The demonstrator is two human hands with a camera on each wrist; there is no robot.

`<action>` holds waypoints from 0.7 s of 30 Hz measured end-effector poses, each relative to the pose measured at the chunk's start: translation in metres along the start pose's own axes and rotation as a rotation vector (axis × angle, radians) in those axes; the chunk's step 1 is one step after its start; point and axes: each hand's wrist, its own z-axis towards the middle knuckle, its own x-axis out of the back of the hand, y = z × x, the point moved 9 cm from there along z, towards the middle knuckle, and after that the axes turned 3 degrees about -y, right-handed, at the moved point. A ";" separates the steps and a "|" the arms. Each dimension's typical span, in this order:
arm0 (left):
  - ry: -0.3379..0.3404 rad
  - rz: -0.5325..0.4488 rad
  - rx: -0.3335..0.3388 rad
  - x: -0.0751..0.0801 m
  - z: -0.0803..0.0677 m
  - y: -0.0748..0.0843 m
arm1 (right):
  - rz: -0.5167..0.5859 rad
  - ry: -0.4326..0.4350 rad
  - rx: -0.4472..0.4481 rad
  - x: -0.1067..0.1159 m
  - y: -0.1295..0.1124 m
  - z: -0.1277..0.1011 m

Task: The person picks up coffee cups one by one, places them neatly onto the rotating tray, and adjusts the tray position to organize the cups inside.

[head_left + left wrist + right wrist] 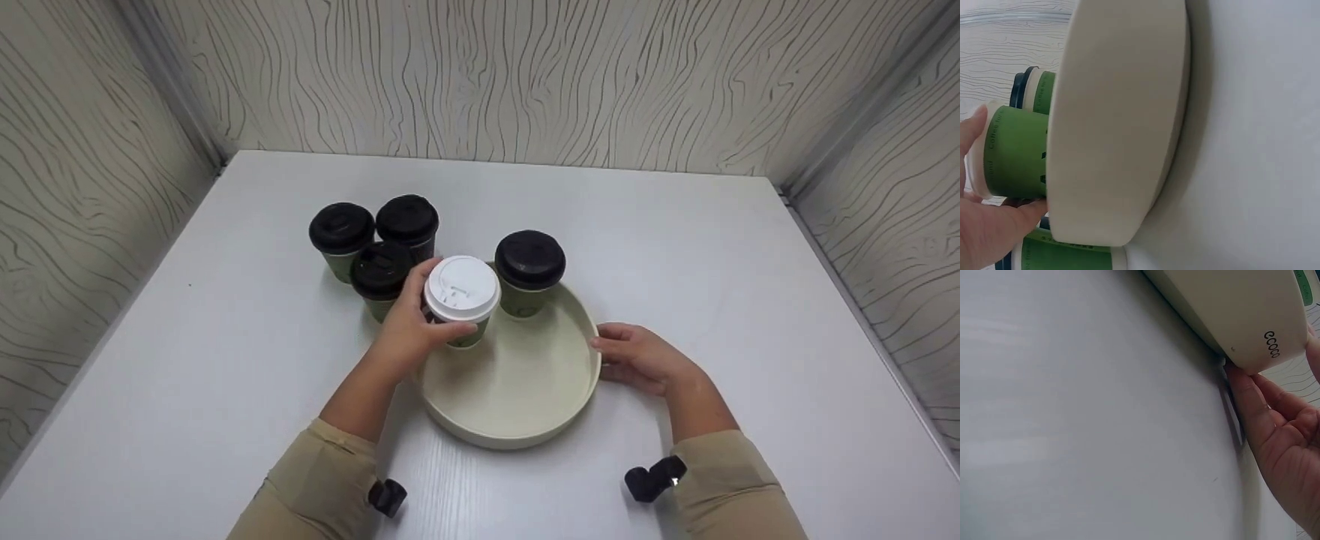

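Both my forearms reach forward over the white table (712, 255), sleeves down to the wrists. My left hand (409, 330) angles inward toward the round cream tray (517, 420), its fingers and thumb curled round the green cup with the white lid (462, 289). The head view shows that cup upright over the tray's left part; I cannot tell whether its base touches the tray floor. The left wrist view confirms my fingertips (974, 132) on the cup's wall, just beside the tray's outer wall.

My right hand (637, 356) lies low on the table at the tray's right rim, fingers loosely extended and touching the outer wall; it grips nothing.

One black-lidded cup (529, 270) stands in the tray's far part. Three more black-lidded cups (379, 244) stand clustered on the table, just left of the tray.
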 end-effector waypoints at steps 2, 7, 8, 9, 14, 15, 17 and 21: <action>0.009 0.022 0.016 -0.001 0.000 -0.003 | 0.007 0.006 -0.003 0.000 0.000 0.000; 0.039 0.090 0.044 -0.001 0.001 -0.009 | 0.022 0.019 -0.013 0.000 0.001 0.000; 0.043 0.099 0.047 -0.001 0.002 -0.010 | 0.022 0.021 -0.014 0.000 0.001 0.000; 0.047 0.106 0.051 -0.001 0.002 -0.011 | 0.021 0.023 -0.014 0.000 0.001 0.000; 0.068 0.097 0.078 -0.001 0.003 -0.014 | 0.024 0.028 -0.011 0.000 0.000 -0.001; 0.073 0.089 0.082 -0.001 0.004 -0.014 | 0.026 0.026 -0.010 0.000 0.000 -0.001; 0.080 0.076 0.092 -0.001 0.005 -0.015 | 0.030 0.021 -0.010 0.000 0.000 0.000; 0.083 0.058 0.103 -0.001 0.006 -0.015 | 0.026 0.019 -0.010 0.000 0.001 0.000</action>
